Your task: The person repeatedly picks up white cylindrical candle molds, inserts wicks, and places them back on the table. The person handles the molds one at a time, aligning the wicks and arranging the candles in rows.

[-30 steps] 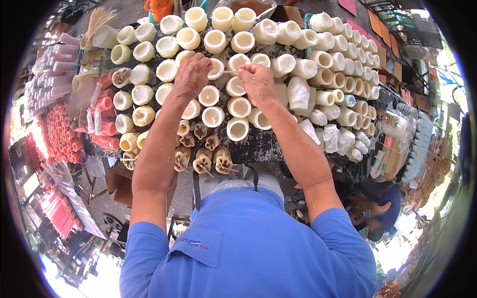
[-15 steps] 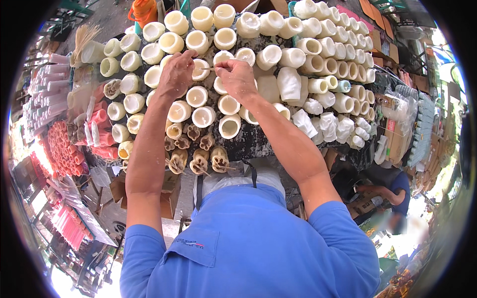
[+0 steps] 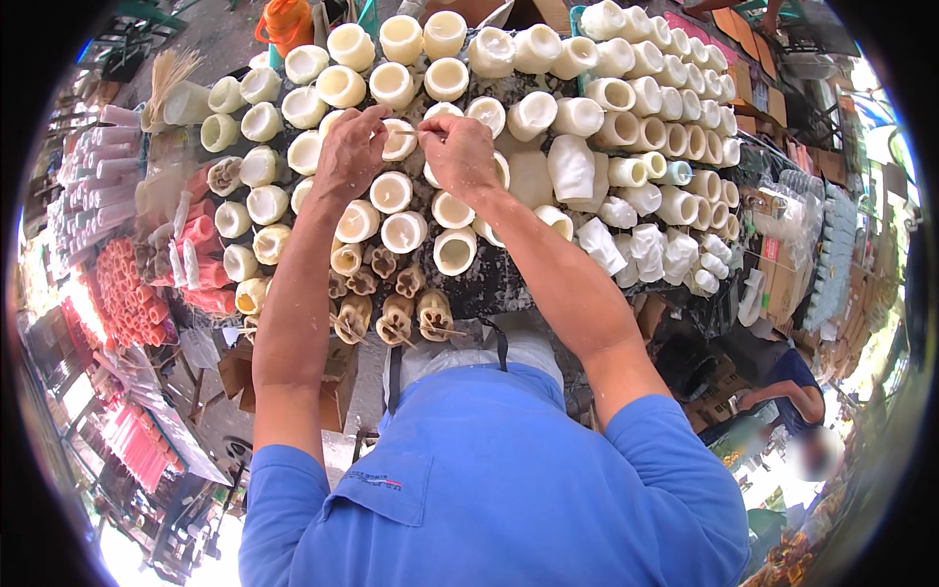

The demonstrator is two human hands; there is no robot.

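Cream-coloured, hollow wax-like cups point(image 3: 402, 232) stand in rows over the dark, spattered table point(image 3: 499, 284). Above the middle rows my right hand point(image 3: 460, 154) pinches a thin, light-coloured stick point(image 3: 405, 132), which points left across a cup's mouth. Just left of that cup, my left hand point(image 3: 352, 155) is closed, thumb and fingers together. Whatever may be between its fingertips is too small to make out. Small flower-shaped hollow pieces point(image 3: 394, 318) with thin sticks lying across them are at the table's near edge.
White wrapped pieces point(image 3: 646, 249) and more cups crowd the right side. Pink tubes point(image 3: 127, 293) are stacked at the left. An orange jug point(image 3: 286, 24) stands at the far left. Another person's arm point(image 3: 787, 396) shows at the lower right, beyond the table.
Both my hands stay over the same cup with only slight finger movement, and the stick remains between them. The person at the lower right has shifted. The view has moved slightly.
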